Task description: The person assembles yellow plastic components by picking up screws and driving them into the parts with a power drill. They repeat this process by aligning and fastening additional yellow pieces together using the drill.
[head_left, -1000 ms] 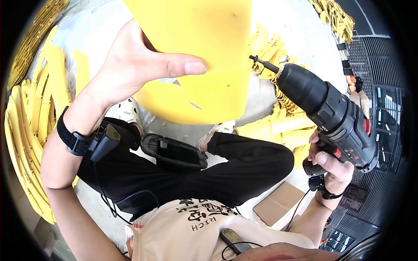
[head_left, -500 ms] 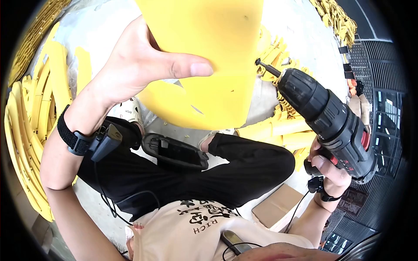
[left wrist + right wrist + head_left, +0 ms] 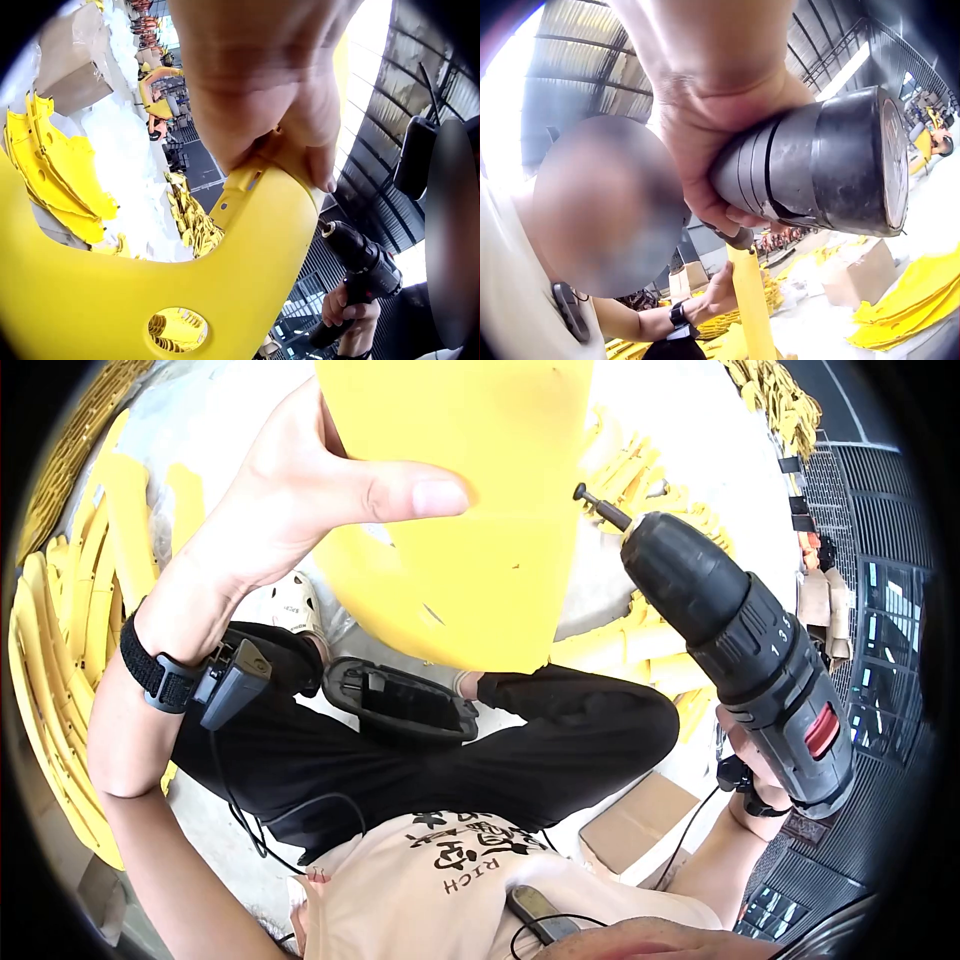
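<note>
In the head view a large yellow curved panel (image 3: 470,550) is held up by my left hand (image 3: 300,500), thumb across its face and the other fingers behind it. The left wrist view shows the panel's (image 3: 255,247) rounded edge in that hand (image 3: 262,97), with an oval hole lower down. My right hand (image 3: 752,750) grips a black power drill (image 3: 740,640), its bit pointing at the panel's right edge with a gap between in the head view. In the right wrist view my right hand (image 3: 720,142) curls round the drill's handle (image 3: 810,165).
Yellow parts (image 3: 75,660) lie piled at the left, with more yellow parts (image 3: 640,650) beyond the right knee. A black open case (image 3: 400,700) sits between the legs. A cardboard box (image 3: 640,825) is by the right hip. Cables hang over the left thigh.
The panel first shifted right, then back left, and its lower edge sits lower. The drill has tilted more upright, its rear end swinging down and left. Both hands keep their holds.
</note>
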Demonstrator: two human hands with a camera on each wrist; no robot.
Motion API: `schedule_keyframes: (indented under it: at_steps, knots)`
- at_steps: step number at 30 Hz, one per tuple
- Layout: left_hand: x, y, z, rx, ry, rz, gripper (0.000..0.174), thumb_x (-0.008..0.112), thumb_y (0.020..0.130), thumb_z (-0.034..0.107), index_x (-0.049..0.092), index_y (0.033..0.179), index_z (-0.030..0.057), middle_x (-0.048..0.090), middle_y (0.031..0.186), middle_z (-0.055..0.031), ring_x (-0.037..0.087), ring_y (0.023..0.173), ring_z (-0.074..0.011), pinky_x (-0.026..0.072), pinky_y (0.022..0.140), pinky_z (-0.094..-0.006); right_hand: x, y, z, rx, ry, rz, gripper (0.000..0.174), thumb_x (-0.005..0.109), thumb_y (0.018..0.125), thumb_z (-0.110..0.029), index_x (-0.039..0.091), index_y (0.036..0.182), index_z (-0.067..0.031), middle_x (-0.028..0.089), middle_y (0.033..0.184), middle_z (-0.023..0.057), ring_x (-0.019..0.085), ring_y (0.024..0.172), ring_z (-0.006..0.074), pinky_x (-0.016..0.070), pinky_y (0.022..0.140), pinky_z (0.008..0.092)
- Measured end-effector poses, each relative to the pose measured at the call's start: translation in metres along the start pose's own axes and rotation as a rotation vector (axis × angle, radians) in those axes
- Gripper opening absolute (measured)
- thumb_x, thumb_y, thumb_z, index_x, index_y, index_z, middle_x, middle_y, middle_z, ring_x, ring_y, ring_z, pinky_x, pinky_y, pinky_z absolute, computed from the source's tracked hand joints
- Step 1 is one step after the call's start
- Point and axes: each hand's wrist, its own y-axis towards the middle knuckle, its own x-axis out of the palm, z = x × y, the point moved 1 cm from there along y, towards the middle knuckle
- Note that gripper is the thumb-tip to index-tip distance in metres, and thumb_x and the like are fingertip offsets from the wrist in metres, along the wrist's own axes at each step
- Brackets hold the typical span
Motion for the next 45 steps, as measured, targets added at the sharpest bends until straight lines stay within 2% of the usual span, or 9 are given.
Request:
schedule_keyframes:
  at_steps: [1,6,8,15,19,26,32,35,45]
  knots:
    - [0.0,0.0,0.0,0.006,0.012,0.016,0.075,0.089,0.067,0.024,0.052,0.127,-0.0014,0.063,0.115,-0.0105,0.062,0.106,-0.0194,0.0487,0.095,-0.0321,-0.001,0.0,0.012,0.23,0.515,0.015,0.033,0.059,0.089,-0.021,0.061,0.119,-0.0085,0.066,0.108,0.007,0.067,0.09,0.0268,0.0561,0.077,0.0415]
    - [-0.006,0.001,-0.002,0.029,0.054,0.014,0.075,0.088,0.067,0.024,0.052,0.128,-0.0014,0.062,0.116,-0.0105,0.062,0.107,-0.0197,0.0488,0.095,-0.0319,-0.002,0.013,0.016,-0.185,0.232,0.027,0.033,0.064,0.083,-0.021,0.065,0.115,-0.0113,0.066,0.11,0.0046,0.065,0.098,0.027,0.0546,0.081,0.0395]
    - [-0.006,0.0,-0.001,0.035,0.083,0.017,0.075,0.088,0.067,0.025,0.052,0.127,-0.0014,0.062,0.116,-0.0103,0.062,0.107,-0.0195,0.0489,0.094,-0.0316,0.0,0.019,0.021,0.289,0.828,-0.07,0.042,0.071,0.077,-0.025,0.064,0.118,-0.0139,0.063,0.118,0.006,0.065,0.099,0.0277,0.0537,0.085,0.0421]
    - [-0.009,0.002,0.0,0.053,0.116,0.045,0.073,0.087,0.069,0.028,0.053,0.126,-0.0018,0.063,0.114,-0.0095,0.062,0.104,-0.0187,0.049,0.092,-0.0308,0.007,0.068,0.056,0.647,2.033,-0.29,0.036,0.082,0.066,-0.008,0.068,0.098,-0.0013,0.067,0.101,0.0103,0.066,0.09,0.0264,0.0527,0.079,0.0351]
    - [-0.015,0.004,0.0,0.066,0.15,0.038,0.073,0.088,0.069,0.03,0.054,0.125,-0.0017,0.064,0.114,-0.0097,0.062,0.106,-0.0191,0.0489,0.093,-0.0318,0.013,0.093,0.06,0.608,1.996,0.197,0.024,0.077,0.065,-0.007,0.062,0.08,0.0042,0.061,0.071,0.0102,0.06,0.065,0.0248,0.0493,0.066,0.0329]
    - [-0.017,0.011,-0.001,0.089,0.15,0.127,0.062,0.08,0.079,0.028,0.053,0.123,-0.0055,0.062,0.115,-0.0133,0.061,0.108,-0.0207,0.0463,0.098,-0.0334,0.026,0.077,0.071,0.666,1.611,0.075,0.026,0.08,0.062,-0.012,0.068,0.081,0.0025,0.066,0.073,0.0085,0.066,0.07,0.021,0.0524,0.07,0.031]
    - [-0.058,0.022,-0.007,0.196,0.169,0.409,0.034,0.067,0.092,0.021,0.059,0.114,-0.0034,0.064,0.111,-0.0114,0.062,0.106,-0.0173,0.0456,0.102,-0.034,0.086,0.061,-0.01,0.558,2.089,-0.354,0.046,0.078,0.078,-0.015,0.061,0.118,-0.0016,0.065,0.104,0.0086,0.061,0.095,0.0168,0.0489,0.086,0.0276]
    - [-0.05,0.029,-0.002,0.255,0.201,0.465,0.026,0.063,0.095,0.021,0.063,0.111,0.0006,0.065,0.112,-0.0102,0.061,0.11,-0.0164,0.0446,0.104,-0.0346,0.097,0.116,-0.104,0.602,2.337,-0.452,0.033,0.068,0.082,-0.016,0.061,0.108,0.0028,0.066,0.081,0.0111,0.061,0.073,0.022,0.048,0.071,0.0335]
    - [-0.061,0.025,0.004,0.331,0.349,0.574,0.029,0.057,0.098,0.022,0.064,0.111,-0.0034,0.066,0.114,-0.0123,0.06,0.111,-0.0176,0.0435,0.105,-0.0345,-0.011,0.252,-0.362,0.752,2.292,-1.053,0.048,0.065,0.068,-0.012,0.05,0.11,0.0061,0.066,0.101,0.0245,0.063,0.102,0.0386,0.0508,0.088,0.0435]
